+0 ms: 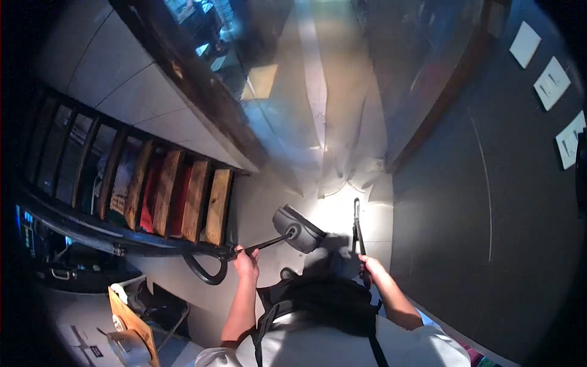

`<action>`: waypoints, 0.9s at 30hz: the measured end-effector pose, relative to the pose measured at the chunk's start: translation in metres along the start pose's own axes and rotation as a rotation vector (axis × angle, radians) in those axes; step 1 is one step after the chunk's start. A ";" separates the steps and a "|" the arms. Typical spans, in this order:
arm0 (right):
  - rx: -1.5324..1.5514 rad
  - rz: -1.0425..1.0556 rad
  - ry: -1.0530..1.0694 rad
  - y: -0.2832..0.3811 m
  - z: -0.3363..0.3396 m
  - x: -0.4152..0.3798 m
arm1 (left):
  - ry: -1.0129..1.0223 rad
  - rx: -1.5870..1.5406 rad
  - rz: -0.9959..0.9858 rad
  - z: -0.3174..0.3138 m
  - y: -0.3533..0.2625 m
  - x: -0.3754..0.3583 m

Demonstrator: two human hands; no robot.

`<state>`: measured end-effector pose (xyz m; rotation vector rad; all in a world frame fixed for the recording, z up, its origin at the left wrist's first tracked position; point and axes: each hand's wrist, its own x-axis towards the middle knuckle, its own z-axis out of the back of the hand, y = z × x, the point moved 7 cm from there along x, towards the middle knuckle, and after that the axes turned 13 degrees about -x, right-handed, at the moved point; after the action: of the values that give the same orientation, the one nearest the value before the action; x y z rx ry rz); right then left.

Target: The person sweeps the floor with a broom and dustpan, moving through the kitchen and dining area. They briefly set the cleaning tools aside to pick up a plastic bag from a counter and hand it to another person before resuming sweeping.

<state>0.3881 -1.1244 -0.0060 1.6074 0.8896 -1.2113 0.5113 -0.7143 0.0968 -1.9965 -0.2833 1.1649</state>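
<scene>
Left hand (pixel 246 263): fingers curled round black rod of the grey rounded plastic pan (pixel 298 229), right of the wooden-tread stairs (pixel 166 191). Right hand (pixel 374 270): fingers wrapped on slim black long tool (pixel 359 232), far end over brightly lit floor.

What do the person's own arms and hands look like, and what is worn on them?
Both the left hand and the right hand are without gloves, and the forearms are uncovered. The white top has short sleeves, with black straps over it. Rings or other small items are too small to tell.
</scene>
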 end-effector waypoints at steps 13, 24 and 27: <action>-0.492 0.210 0.105 0.066 0.014 -0.011 | 0.172 -0.087 -0.026 -0.094 0.041 0.029; -0.457 0.850 0.632 0.283 -0.084 -0.157 | 0.089 0.141 -0.366 -0.177 0.020 0.074; -0.260 0.740 0.836 0.337 -0.117 -0.163 | 0.125 0.188 -0.306 -0.213 0.011 0.053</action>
<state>0.6905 -1.1291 0.2434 1.9705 0.7637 0.1180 0.7119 -0.8041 0.1116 -1.7795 -0.3852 0.8386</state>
